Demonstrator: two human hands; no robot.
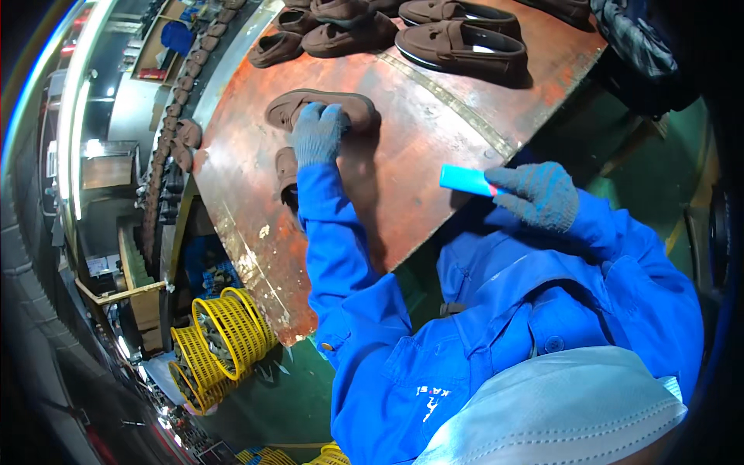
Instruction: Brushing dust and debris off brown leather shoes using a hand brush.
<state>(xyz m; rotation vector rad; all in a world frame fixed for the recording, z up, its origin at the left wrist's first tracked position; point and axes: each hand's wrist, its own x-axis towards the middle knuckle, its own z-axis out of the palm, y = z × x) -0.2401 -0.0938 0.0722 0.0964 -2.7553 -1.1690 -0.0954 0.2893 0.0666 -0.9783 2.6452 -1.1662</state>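
Observation:
A brown loafer lies on the worn reddish-brown table, its sole edge facing away from me. My left hand, in a grey-blue knit glove, is closed over the near side of that loafer and hides part of it. Just nearer, partly covered by my left sleeve, rests another brown shoe. In my right hand, gloved alike, is a flat light-blue bar with a red part by the fingers. The bar points left above the table's near right edge, apart from the loafer.
Several brown loafers stand along the far side of the table. A metal strip crosses its top. To the left runs a long row of brown shoes. Yellow baskets stand on the green floor at lower left.

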